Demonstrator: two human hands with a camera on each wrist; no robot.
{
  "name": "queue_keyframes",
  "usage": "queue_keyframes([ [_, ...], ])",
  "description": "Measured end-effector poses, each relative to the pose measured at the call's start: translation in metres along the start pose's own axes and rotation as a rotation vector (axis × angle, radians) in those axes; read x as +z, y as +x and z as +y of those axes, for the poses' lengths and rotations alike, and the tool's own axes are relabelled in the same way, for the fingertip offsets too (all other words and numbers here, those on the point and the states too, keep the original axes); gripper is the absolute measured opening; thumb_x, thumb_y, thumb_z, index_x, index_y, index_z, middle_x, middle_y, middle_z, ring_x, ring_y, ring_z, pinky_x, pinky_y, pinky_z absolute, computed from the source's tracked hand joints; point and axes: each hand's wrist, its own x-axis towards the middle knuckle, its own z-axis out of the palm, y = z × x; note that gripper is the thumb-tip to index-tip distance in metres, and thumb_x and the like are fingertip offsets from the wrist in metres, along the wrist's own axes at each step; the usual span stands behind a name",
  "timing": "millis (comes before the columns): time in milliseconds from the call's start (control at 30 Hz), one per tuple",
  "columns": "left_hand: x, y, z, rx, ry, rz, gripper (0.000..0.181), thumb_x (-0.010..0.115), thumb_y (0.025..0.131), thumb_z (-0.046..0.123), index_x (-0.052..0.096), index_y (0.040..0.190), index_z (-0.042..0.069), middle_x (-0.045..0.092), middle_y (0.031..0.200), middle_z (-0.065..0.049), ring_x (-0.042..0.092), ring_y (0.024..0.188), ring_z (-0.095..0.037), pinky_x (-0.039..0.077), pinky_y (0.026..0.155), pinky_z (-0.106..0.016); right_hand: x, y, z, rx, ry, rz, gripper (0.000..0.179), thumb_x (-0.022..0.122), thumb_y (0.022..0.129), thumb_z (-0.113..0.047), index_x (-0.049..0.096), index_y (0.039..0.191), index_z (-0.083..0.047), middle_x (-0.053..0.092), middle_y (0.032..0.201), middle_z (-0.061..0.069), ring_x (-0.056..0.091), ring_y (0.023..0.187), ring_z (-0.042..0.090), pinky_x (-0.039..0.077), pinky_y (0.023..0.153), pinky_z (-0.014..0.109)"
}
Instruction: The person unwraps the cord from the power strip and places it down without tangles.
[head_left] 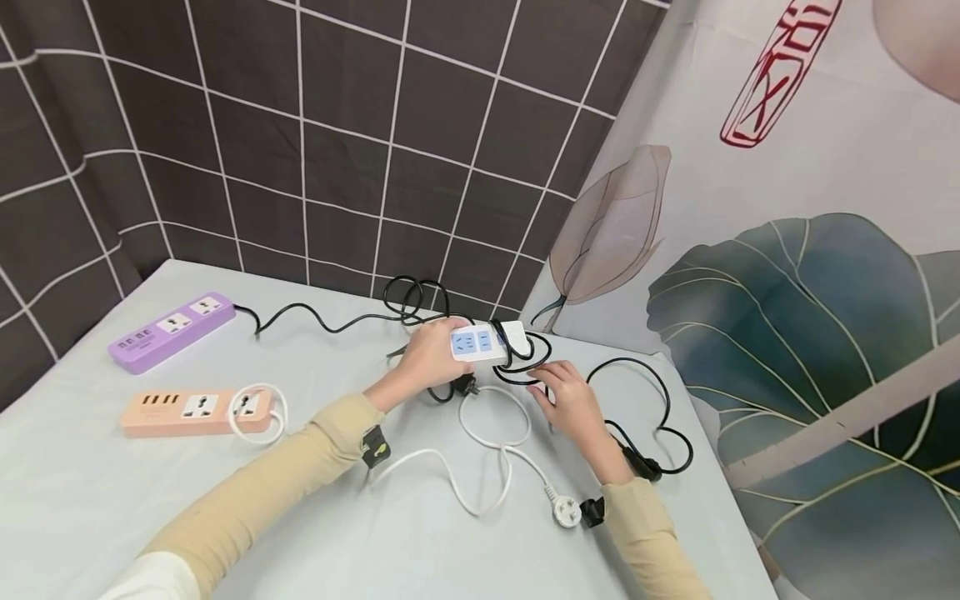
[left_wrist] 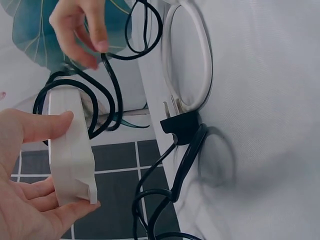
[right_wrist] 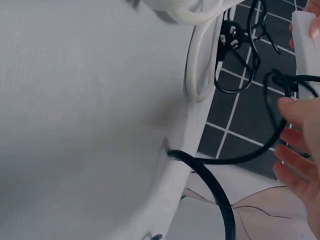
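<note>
My left hand (head_left: 429,354) grips a white power strip (head_left: 480,343) with blue sockets, thumb on one side and fingers on the other. Black cord (left_wrist: 115,82) is looped around the strip's right end. To the right of it, my right hand (head_left: 573,404) pinches a strand of this cord between thumb and fingertips. The cord (right_wrist: 216,189) runs on past that hand to the table, where a black plug (head_left: 641,465) lies beside the right forearm. Under the strip, another black plug (left_wrist: 181,127) lies next to a white cord loop (left_wrist: 206,65).
At the left lie a purple power strip (head_left: 174,333) and an orange power strip (head_left: 176,414) with white cord coiled over one end. The purple strip's black cord (head_left: 322,323) trails along the back. In front sits a white plug (head_left: 566,512). Tiled-pattern cloth (head_left: 345,167) hangs behind the table.
</note>
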Motion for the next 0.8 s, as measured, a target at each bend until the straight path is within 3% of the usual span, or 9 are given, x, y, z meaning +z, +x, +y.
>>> queue_keyframes([
  [167, 0.001, 0.001, -0.001, 0.003, 0.006, 0.0, 0.067, 0.085, 0.063, 0.019, 0.06, 0.124, 0.002, 0.069, 0.107, -0.014, 0.063, 0.092, -0.027, 0.048, 0.081, -0.038, 0.001, -0.001, 0.0, -0.016, 0.04, -0.078, 0.016, 0.074, 0.081, -0.007, 0.073, 0.096, -0.011, 0.073, 0.092, 0.002, 0.064, 0.089, 0.02, 0.054, 0.077, 0.034],
  [400, 0.004, 0.002, -0.005, -0.003, 0.012, 0.003, 0.068, 0.086, 0.063, 0.02, 0.06, 0.124, 0.003, 0.07, 0.106, -0.013, 0.064, 0.092, -0.027, 0.049, 0.08, -0.038, -0.001, -0.004, 0.005, -0.069, 0.074, -0.032, 0.016, 0.075, 0.078, -0.005, 0.073, 0.094, -0.01, 0.074, 0.088, 0.002, 0.068, 0.083, 0.019, 0.055, 0.073, 0.032],
  [800, 0.0, 0.0, -0.005, 0.008, -0.018, 0.015, 0.068, 0.085, 0.063, 0.018, 0.06, 0.124, 0.002, 0.07, 0.104, -0.013, 0.064, 0.09, -0.026, 0.049, 0.078, -0.037, -0.018, -0.005, 0.022, -0.036, -0.048, -0.039, 0.014, 0.077, 0.073, -0.001, 0.075, 0.084, -0.01, 0.073, 0.082, 0.004, 0.066, 0.078, 0.019, 0.055, 0.065, 0.031],
])
